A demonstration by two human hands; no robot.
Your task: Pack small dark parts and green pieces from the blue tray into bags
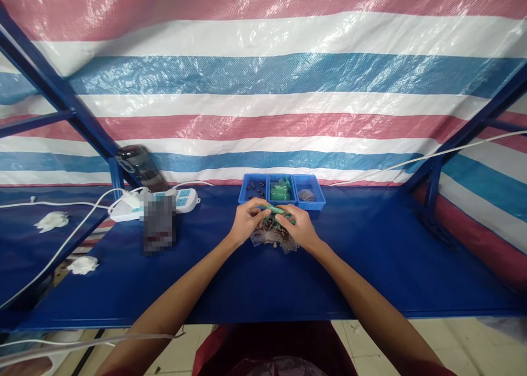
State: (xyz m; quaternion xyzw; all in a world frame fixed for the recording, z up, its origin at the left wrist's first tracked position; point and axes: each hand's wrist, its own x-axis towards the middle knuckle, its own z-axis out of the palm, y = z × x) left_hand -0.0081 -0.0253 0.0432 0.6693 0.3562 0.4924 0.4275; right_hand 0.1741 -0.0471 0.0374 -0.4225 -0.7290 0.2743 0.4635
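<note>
My left hand [249, 219] and my right hand [299, 225] meet near the table's middle, fingers closed on a small green plastic piece [272, 208] between them. Thumbs and fingertips of both hands press on it; its exact kind is too small to tell. Right below lies a pile of clear plastic bags [273, 237] with small dark metal parts among them. Just beyond my fingers stands a blue three-compartment bin [316, 205]. Its left compartment has several dark small parts [257, 190], the middle one green pieces [280, 189], the right one clear plastic bags [306, 195].
On the left of the blue table [255, 293] are a white power strip [188, 200] with cables, a blurred dark object [158, 225] and a dark bottle [142, 167]. Crumpled white tissues [83, 264] lie farther left. Blue metal posts [432, 184] and a striped tarp [288, 74] enclose the table.
</note>
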